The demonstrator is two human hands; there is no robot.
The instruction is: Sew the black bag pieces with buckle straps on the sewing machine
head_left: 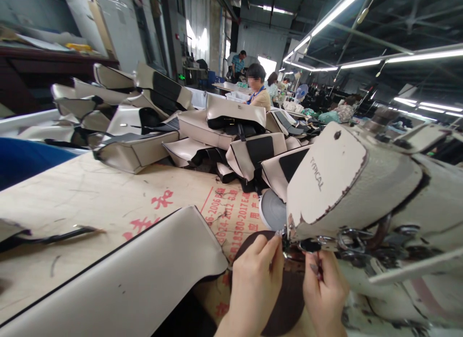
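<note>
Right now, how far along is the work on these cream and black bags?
Much looks finished: cream and black bag pieces lie piled along the board. In hand: the left hand pinches a small metal fitting at the edge of a cream panel stamped TYPICAL, with the right hand close beside it. Left: metal rings sit by that panel; whether they are attached, I cannot tell.

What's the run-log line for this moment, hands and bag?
Left hand: fingers pinched at corner of cream bag panel | Right hand: fingers beside metal rings | Behind: stacked cream-and-black bags
</note>
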